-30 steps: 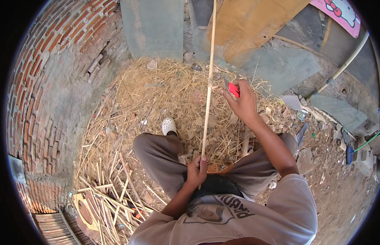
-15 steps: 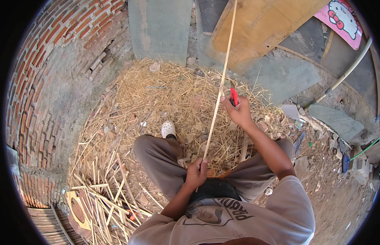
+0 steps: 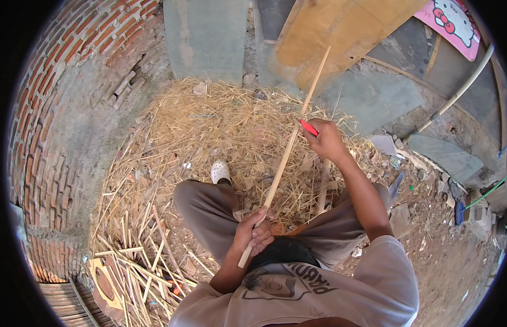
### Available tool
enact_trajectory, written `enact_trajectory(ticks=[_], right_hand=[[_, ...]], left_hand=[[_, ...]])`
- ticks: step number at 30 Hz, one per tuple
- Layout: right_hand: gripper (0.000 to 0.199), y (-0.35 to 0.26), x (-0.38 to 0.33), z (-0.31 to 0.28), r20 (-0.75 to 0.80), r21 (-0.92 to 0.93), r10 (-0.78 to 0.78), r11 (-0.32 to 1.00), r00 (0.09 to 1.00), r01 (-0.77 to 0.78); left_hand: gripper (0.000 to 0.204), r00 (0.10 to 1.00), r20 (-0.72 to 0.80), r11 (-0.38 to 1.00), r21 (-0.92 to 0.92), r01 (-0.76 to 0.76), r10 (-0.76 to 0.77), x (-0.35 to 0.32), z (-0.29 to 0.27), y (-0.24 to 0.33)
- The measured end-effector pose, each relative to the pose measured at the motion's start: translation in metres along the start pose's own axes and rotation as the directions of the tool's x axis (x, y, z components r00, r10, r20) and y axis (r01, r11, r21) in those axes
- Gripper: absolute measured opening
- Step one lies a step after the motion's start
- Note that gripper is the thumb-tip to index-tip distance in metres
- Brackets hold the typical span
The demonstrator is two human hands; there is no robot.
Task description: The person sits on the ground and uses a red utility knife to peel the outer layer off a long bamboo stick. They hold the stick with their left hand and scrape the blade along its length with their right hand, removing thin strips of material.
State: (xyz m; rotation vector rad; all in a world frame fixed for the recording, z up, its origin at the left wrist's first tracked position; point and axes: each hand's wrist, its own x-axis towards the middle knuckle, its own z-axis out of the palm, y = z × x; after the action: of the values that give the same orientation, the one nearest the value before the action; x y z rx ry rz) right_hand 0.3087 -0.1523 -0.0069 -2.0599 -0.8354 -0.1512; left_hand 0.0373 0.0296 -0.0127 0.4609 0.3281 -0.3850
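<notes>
A long pale strip of bamboo or wood [image 3: 282, 171] slants from near my lap up and away to the right. My left hand [image 3: 254, 235] is closed round its lower part, and the near end pokes out below the fist. Farther out, my right hand [image 3: 327, 140] grips a red-handled knife [image 3: 309, 128] at the strip's upper half. The blade is mostly hidden, so I cannot tell whether it cuts into the strip.
Straw-like shavings [image 3: 231, 125] cover the ground ahead, around my white clog [image 3: 220, 171]. Several cut strips [image 3: 139, 261] lie in a heap at lower left. A brick wall [image 3: 40, 158] rises on the left; grey panels [image 3: 207, 43] and a brown board [image 3: 340, 32] stand beyond.
The strip has shifted toward me; its far end now shows within view and more sticks out below my left hand. My right hand and the knife have turned against the strip.
</notes>
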Motion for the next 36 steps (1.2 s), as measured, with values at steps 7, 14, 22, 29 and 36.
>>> enact_trajectory(ticks=[7,14,22,29,36], right_hand=[[0.015,0.033,0.007,0.012,-0.167,-0.335,-0.197,0.933,0.966,0.132],[0.03,0.157,0.001,-0.11,-0.629,0.017,0.264,0.945,0.732,-0.326],[0.051,-0.011,-0.008,-0.026,0.052,-0.301,0.307,0.912,0.95,-0.279],[0.038,-0.105,-0.003,-0.032,0.172,0.178,0.121,0.972,0.978,-0.151],[0.029,-0.064,-0.018,0.02,0.091,0.554,0.344,0.762,0.934,-0.335]], left_hand=[[0.025,0.999,-0.014,0.981,-0.192,-0.038,0.036,-0.032,-0.002,0.007],[0.033,0.825,-0.311,0.877,0.262,-0.403,0.472,-0.114,-0.026,0.044],[0.035,0.886,-0.024,0.852,0.288,-0.437,0.462,-0.052,0.002,0.032],[0.036,0.947,0.045,0.91,0.264,-0.32,0.319,-0.013,0.028,0.023],[0.038,0.988,0.089,0.867,0.474,-0.153,0.125,0.01,0.002,-0.007]])
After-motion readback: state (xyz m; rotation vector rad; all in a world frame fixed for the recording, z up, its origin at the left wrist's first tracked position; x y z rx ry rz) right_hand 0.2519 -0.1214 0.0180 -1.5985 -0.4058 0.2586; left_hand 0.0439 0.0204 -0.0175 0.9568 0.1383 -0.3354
